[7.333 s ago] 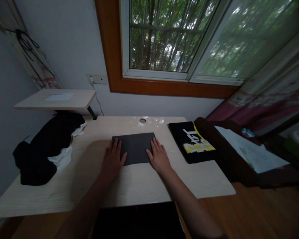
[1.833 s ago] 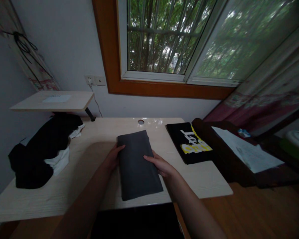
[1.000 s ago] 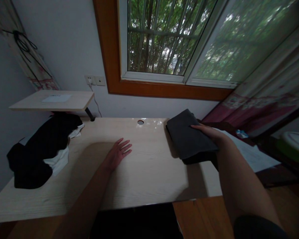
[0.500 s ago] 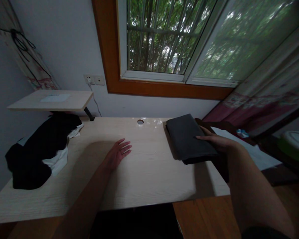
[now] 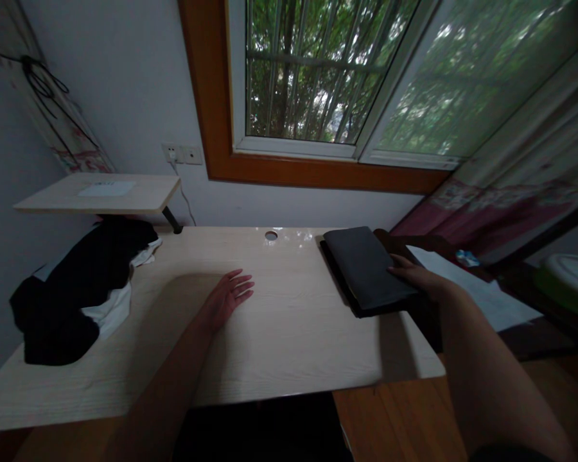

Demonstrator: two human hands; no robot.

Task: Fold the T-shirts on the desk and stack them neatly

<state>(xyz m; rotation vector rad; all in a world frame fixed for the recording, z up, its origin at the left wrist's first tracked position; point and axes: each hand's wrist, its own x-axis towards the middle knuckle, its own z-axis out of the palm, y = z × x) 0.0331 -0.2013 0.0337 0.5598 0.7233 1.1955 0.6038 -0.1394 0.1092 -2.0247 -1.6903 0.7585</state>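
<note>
A flat, dark grey folder (image 5: 368, 263) lies near the right end of the pale wooden desk (image 5: 289, 346), over a black layer that shows along its left and front edges. At its right edge is my right hand (image 5: 414, 277), closed on it with the thumb on top; the fingers underneath are hidden. My left hand (image 5: 228, 298) rests palm partly up over the middle of the desk, fingers spread and nothing in them. Black clothing (image 5: 81, 282) with white cloth (image 5: 110, 311) is heaped on the desk's left side.
A small raised shelf (image 5: 149, 194) carrying a white sheet (image 5: 106, 188) stands above the clothing. At the back edge is a round cable hole (image 5: 271, 236). Right of the desk, a white sheet (image 5: 481, 292) covers a dark surface, with a green and white object (image 5: 571, 282) beyond.
The folder's raised edge has come down flatter, and more of the black layer shows at its left. My right hand has slid slightly rightward along the edge. The left hand stays put.
</note>
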